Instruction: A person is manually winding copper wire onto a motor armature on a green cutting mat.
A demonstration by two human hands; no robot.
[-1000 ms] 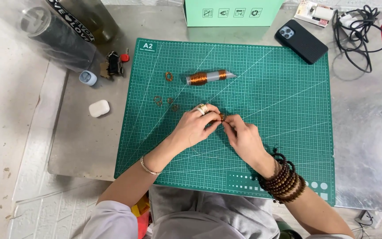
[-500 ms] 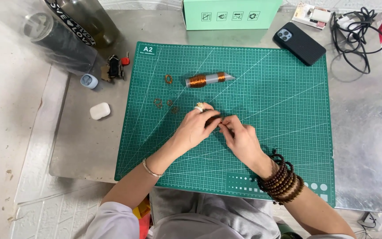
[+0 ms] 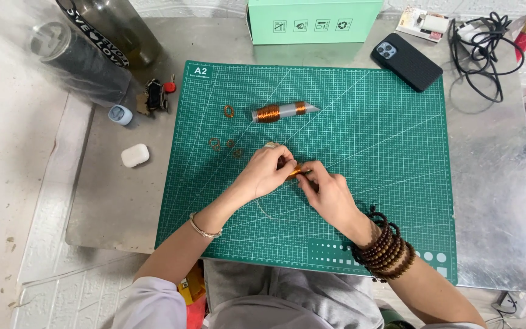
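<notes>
From my remote seat I see a green gridded cutting mat (image 3: 385,183) on a grey metal table (image 3: 494,201). A mint-green cardboard box (image 3: 312,21) stands at the far edge, a black smartphone (image 3: 406,61) lies beside tangled black cables (image 3: 479,42), and a white earbud case (image 3: 134,155) rests near two dark bottles (image 3: 92,42).

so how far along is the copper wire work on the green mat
Done: four small wire loops lie on the cutting mat. In hand: the left hand and right hand pinch a small copper piece between their fingers. Left: the wire spool carries plenty of wire; how many loops remain is unclear.
</notes>
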